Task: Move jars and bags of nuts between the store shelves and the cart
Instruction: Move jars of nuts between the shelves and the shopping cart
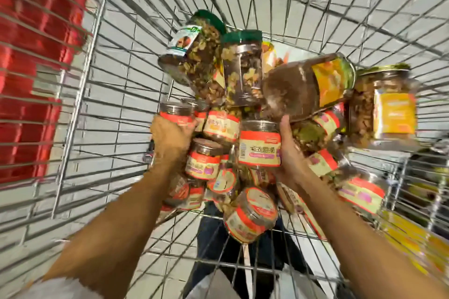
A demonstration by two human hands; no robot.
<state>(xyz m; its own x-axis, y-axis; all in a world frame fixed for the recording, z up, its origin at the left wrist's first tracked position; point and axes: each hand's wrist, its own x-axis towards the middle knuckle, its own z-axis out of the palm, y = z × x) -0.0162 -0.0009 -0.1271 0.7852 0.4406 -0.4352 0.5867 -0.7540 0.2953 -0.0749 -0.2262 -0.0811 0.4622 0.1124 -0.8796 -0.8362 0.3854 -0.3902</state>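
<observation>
- Head view: the wire cart fills the frame, its thin metal bars fanning outward from the middle; open grid lies bare at 9 o'clock and 12 o'clock, while the load sits packed in the centre and toward 3 o'clock.
- The left hand, at 9 o'clock of the pile, curls round a small red-banded jar, its fingers wrapped over the label.
- The right hand, just right of centre, grips another small jar from its side, thumb up along the clear wall.
- Small jars are round, clear plastic with red-and-cream labels; about a dozen lie tumbled together, touching, from centre to 5 o'clock. Blur prevents an exact count.
- Four larger jars sit across 12 to 3 o'clock: two green-lidded jars of mixed nuts and two yellow-labelled jars, one tipped on its side.
- A red panel shows through the bars at 9 o'clock.
- Yellow packaging, blurred, lies at 4 o'clock outside the cart wall.
</observation>
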